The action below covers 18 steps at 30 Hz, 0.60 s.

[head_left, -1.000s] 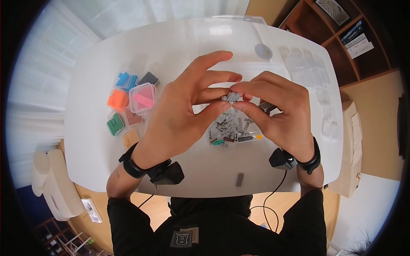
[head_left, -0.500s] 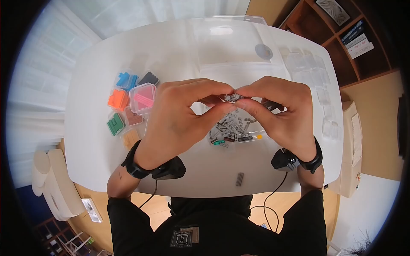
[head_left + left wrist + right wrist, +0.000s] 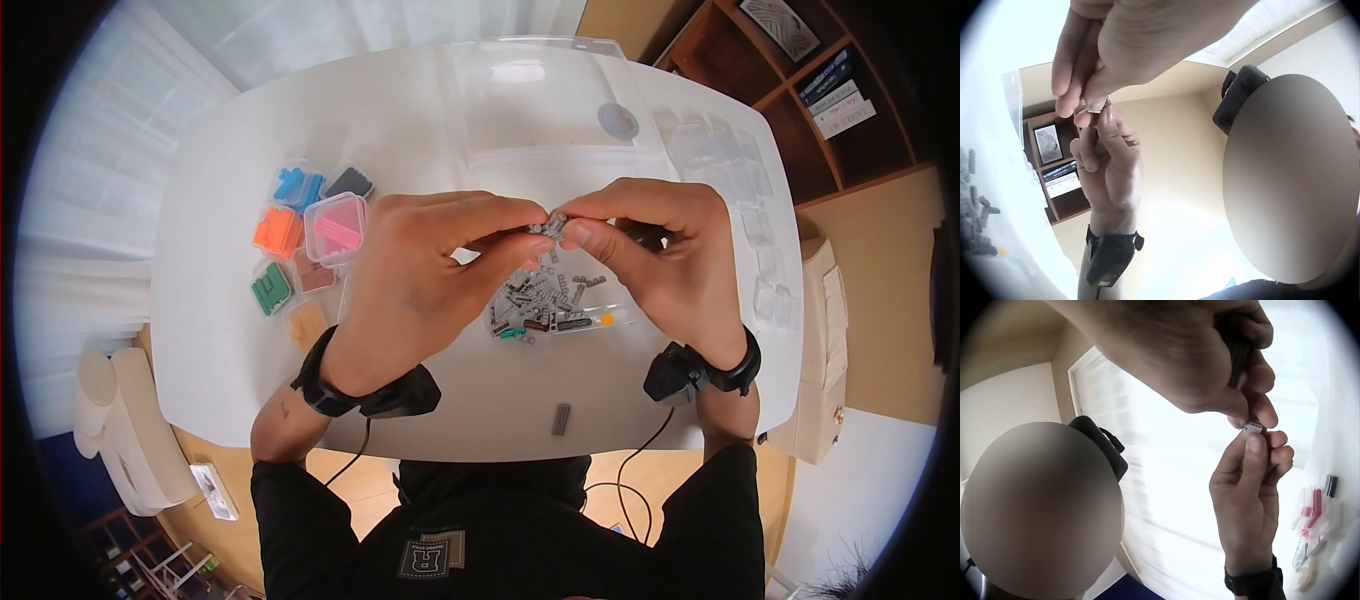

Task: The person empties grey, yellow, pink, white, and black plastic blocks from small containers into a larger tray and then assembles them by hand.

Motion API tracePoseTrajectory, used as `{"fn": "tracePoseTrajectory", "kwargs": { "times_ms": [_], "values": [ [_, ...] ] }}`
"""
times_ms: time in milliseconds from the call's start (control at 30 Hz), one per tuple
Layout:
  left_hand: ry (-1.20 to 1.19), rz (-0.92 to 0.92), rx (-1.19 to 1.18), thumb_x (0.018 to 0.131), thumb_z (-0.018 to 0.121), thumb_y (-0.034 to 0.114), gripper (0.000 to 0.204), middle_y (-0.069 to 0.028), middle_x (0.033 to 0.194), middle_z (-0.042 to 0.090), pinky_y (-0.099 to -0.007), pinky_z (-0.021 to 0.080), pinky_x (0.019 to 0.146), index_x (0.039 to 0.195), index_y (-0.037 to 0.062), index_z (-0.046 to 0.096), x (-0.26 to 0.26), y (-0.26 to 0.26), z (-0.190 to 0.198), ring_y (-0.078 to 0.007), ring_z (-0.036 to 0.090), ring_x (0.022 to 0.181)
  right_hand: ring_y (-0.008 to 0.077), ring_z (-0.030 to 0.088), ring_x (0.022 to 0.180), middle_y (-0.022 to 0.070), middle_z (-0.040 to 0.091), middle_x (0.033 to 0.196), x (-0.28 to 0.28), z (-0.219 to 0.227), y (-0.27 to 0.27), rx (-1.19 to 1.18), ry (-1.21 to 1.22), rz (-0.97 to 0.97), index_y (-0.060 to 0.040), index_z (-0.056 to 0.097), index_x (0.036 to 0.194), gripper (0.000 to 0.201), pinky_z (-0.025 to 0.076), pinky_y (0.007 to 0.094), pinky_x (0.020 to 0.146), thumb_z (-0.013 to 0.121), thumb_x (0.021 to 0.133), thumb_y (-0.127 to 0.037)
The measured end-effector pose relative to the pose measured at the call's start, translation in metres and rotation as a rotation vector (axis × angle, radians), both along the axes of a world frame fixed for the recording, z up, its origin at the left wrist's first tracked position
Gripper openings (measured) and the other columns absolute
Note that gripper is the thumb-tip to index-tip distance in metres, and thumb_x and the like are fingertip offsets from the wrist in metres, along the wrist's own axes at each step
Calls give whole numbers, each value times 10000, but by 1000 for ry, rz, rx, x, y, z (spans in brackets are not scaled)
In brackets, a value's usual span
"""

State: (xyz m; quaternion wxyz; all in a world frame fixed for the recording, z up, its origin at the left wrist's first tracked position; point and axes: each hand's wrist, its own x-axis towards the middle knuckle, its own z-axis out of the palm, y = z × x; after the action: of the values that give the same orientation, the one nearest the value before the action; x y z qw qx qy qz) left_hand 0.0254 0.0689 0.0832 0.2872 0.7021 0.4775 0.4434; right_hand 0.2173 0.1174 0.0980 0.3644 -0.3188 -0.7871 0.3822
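Small grey building bricks (image 3: 552, 226) are held up between the two hands, over the table's middle. My left hand (image 3: 420, 270) pinches them from the left between thumb and forefinger. From the right, the thumb and forefinger of my right hand (image 3: 665, 255) grip the same small cluster. In the right wrist view a light grey brick (image 3: 1252, 427) shows at the meeting fingertips, and a dark grey bar (image 3: 1237, 356) is tucked in the right palm under curled fingers. Below the hands lies a loose heap of grey bricks (image 3: 540, 300), partly covered by the left hand.
Clear boxes of coloured bricks stand left, among them an orange box (image 3: 276, 233) and a pink one (image 3: 334, 231). A grey brick bar (image 3: 562, 419) lies near the front edge. Clear empty boxes (image 3: 715, 150) line the right side, and a large transparent bin (image 3: 540, 110) stands behind.
My left hand's raised, spread fingers have come down and folded together near the thumb. The small brick cluster has tilted between the fingertips, and the right hand has shifted slightly.
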Motion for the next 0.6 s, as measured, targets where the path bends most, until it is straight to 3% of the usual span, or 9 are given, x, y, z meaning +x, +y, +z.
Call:
{"fn": "tracePoseTrajectory", "kwargs": {
  "times_ms": [100, 300, 367, 600],
  "values": [
    [-70, 11, -9, 793, 682, -12, 127, -110, 803, 696, -227, 534, 635, 917, -34, 672, 1, 1, -2, -167, 694, 713, 88, 539, 576, 55, 677, 729, -1, 6, -1, -200, 0, -40, -4, 699, 857, 79, 431, 206, 528, 711, 784, -30],
    [-60, 54, 36, 785, 694, -4, 170, -99, 810, 698, -228, 533, 651, 953, -18, 671, 1, 2, -2, -161, 693, 730, 71, 508, 559, 40, 675, 775, -1, 4, 0, -53, -49, -23, -30, 699, 925, 172, 402, 204, 498, 715, 755, -6],
    [-64, 71, 10, 781, 700, 0, 166, -98, 813, 700, -225, 532, 650, 944, -16, 676, 1, 2, -1, -159, 693, 738, 35, 463, 522, 14, 682, 821, -2, 2, -1, -15, -46, -20, -51, 708, 930, 232, 339, 173, 467, 730, 712, 25],
    [33, 96, 19, 762, 713, 7, 151, -98, 796, 700, -217, 527, 633, 910, -12, 687, 0, 1, -1, -159, 694, 716, 63, 533, 557, 35, 675, 803, -4, -9, 1, 168, -76, -27, -37, 690, 888, 195, 393, 178, 471, 740, 708, 19]
  ]
}}
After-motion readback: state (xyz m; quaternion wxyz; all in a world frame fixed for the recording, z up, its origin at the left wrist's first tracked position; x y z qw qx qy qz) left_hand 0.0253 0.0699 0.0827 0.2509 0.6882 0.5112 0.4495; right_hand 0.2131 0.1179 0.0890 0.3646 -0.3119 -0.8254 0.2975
